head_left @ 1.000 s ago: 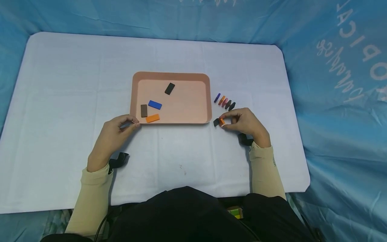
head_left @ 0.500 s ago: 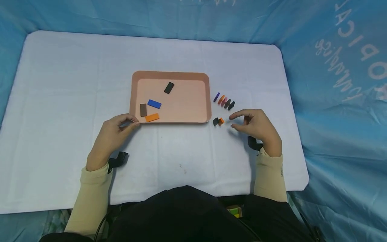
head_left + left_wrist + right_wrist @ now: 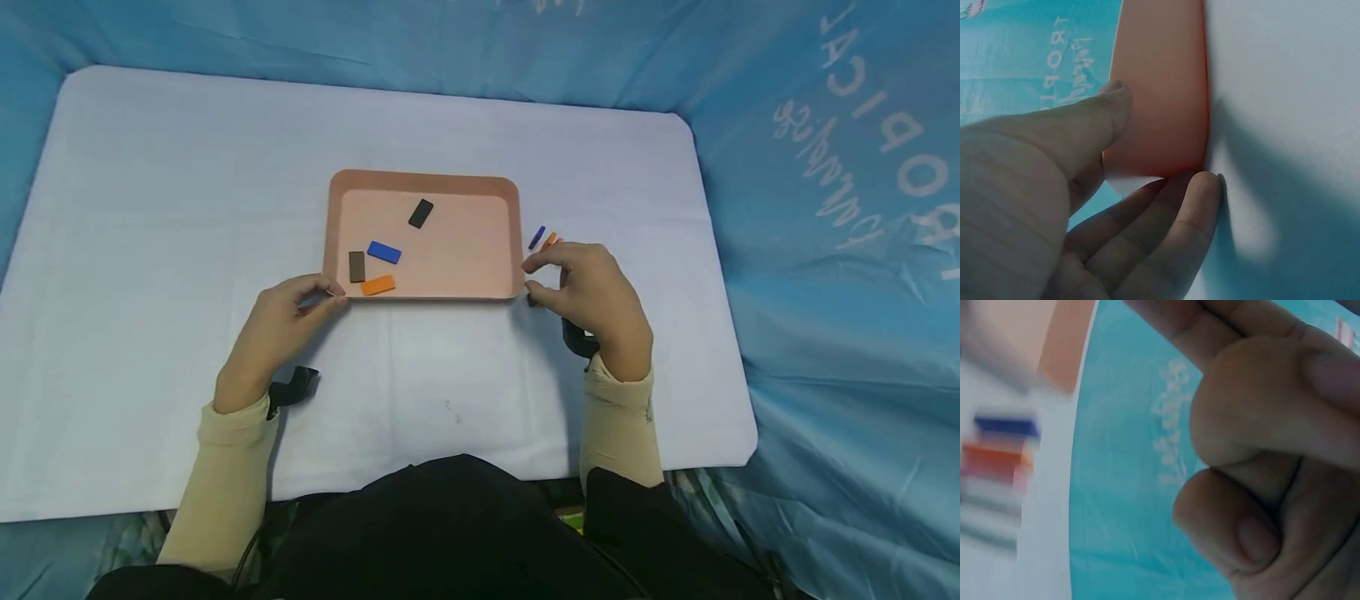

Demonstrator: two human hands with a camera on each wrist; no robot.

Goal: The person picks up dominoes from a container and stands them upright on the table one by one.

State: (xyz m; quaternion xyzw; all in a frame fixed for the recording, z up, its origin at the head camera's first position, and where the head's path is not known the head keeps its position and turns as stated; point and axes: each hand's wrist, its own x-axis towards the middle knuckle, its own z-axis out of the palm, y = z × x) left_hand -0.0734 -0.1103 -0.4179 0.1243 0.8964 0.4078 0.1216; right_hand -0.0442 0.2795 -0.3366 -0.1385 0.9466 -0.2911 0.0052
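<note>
My left hand pinches the near left corner of a shallow pink tray; in the left wrist view the thumb lies at its rim and the fingers at its lower corner. Inside the tray lie a black block, a blue block, a brown block and an orange block, all flat. At the tray's right rim hovers my right hand, thumb and forefinger apart with nothing between them. Part of a dark block peeks out beneath its thumb.
Beyond the right hand stands a row of small blocks, partly hidden; a purple one and an orange one show. The row appears blurred in the right wrist view. A white cloth covers the table, with blue curtains around it.
My right hand let go of the small orange block beside the dark one, drew back right, then moved left to the tray's right rim. The left hand stays at its corner.
</note>
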